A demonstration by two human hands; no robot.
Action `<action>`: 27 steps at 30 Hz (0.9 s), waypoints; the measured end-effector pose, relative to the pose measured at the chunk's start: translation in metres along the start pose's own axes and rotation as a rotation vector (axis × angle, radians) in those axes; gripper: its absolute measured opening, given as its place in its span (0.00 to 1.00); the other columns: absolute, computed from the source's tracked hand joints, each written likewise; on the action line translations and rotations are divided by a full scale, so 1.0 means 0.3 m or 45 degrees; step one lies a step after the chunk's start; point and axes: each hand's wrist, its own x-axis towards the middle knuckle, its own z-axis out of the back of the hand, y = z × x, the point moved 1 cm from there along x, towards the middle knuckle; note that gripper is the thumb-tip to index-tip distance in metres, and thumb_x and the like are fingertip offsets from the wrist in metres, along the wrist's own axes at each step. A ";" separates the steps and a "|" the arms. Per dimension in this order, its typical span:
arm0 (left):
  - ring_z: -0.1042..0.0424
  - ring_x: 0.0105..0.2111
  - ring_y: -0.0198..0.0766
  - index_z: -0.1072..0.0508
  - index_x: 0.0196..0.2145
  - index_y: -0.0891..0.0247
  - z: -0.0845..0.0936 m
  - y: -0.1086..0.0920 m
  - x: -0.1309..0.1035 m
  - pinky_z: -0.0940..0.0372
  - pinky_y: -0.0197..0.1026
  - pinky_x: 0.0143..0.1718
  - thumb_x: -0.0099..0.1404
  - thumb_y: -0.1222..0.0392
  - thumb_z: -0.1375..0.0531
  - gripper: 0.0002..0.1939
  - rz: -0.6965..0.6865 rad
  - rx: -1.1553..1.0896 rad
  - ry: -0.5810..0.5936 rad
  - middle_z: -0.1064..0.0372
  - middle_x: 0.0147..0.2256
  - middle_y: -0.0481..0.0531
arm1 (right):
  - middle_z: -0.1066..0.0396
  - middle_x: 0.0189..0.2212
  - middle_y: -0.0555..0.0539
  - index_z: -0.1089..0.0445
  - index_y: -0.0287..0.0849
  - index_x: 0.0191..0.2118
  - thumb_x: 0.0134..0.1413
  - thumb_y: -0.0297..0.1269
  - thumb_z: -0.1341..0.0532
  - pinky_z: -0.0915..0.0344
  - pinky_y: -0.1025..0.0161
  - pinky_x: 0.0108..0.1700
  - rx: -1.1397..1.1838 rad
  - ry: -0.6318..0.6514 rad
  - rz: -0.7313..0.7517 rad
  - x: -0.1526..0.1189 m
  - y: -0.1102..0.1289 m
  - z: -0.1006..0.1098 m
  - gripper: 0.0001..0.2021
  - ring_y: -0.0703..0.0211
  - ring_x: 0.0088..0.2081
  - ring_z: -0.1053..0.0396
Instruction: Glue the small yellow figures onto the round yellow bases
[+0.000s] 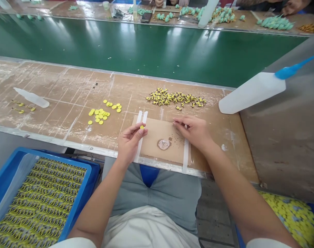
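My left hand [130, 140] pinches a small yellow disc [142, 127] between thumb and fingertips, above the left edge of a taped cardboard sheet [153, 151]. At the sheet's upper right, my right hand [194, 131] has thumb and index finger pressed together; whatever they hold is too small to make out. Between the hands lies a round clear blob [163, 144] on the sheet, with tiny dark specks [176, 141] beside it. Loose yellow discs [101, 115] lie left of my left hand. Beyond the sheet is a pile of small yellow and dark pieces [169, 97].
A white bottle with a blue nozzle [252, 93] leans at the right by a metal panel [283, 137]. Another white bottle [32, 97] lies far left. A blue tray [88, 175] of yellow pieces stands lower left. Across the green belt [120, 48], other people's hands show near turquoise pieces [275, 22].
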 end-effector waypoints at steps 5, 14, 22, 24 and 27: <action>0.21 0.38 0.34 0.17 0.43 0.59 0.004 0.003 0.003 0.26 0.38 0.46 0.56 0.60 0.26 0.15 -0.009 -0.029 -0.023 0.21 0.45 0.54 | 0.20 0.32 0.48 0.19 0.48 0.38 0.56 0.37 0.28 0.26 0.59 0.29 0.272 -0.436 -0.111 -0.073 0.112 -0.008 0.04 0.55 0.28 0.25; 0.21 0.37 0.34 0.17 0.42 0.59 0.005 0.004 0.003 0.26 0.38 0.45 0.57 0.59 0.27 0.14 -0.004 -0.066 -0.017 0.20 0.42 0.54 | 0.20 0.30 0.48 0.19 0.51 0.42 0.55 0.26 0.31 0.25 0.54 0.34 0.445 -0.394 0.264 -0.126 0.171 -0.079 0.12 0.54 0.28 0.25; 0.21 0.37 0.35 0.17 0.42 0.60 0.007 0.006 0.004 0.25 0.38 0.45 0.57 0.58 0.27 0.14 -0.004 -0.097 -0.017 0.20 0.42 0.54 | 0.20 0.30 0.48 0.19 0.51 0.41 0.56 0.28 0.31 0.25 0.54 0.33 0.383 -0.338 0.255 -0.125 0.171 -0.084 0.10 0.55 0.27 0.25; 0.21 0.37 0.34 0.17 0.42 0.60 0.008 0.007 0.003 0.25 0.37 0.45 0.59 0.59 0.28 0.13 -0.011 -0.111 -0.001 0.21 0.42 0.54 | 0.20 0.30 0.48 0.19 0.51 0.42 0.56 0.26 0.31 0.26 0.55 0.32 0.387 -0.333 0.271 -0.127 0.171 -0.086 0.12 0.56 0.27 0.25; 0.21 0.37 0.34 0.17 0.43 0.60 0.008 0.008 0.003 0.25 0.37 0.45 0.60 0.60 0.28 0.12 -0.021 -0.118 0.014 0.21 0.42 0.53 | 0.20 0.29 0.49 0.19 0.51 0.41 0.56 0.27 0.31 0.26 0.55 0.32 0.389 -0.333 0.266 -0.126 0.170 -0.089 0.11 0.56 0.26 0.26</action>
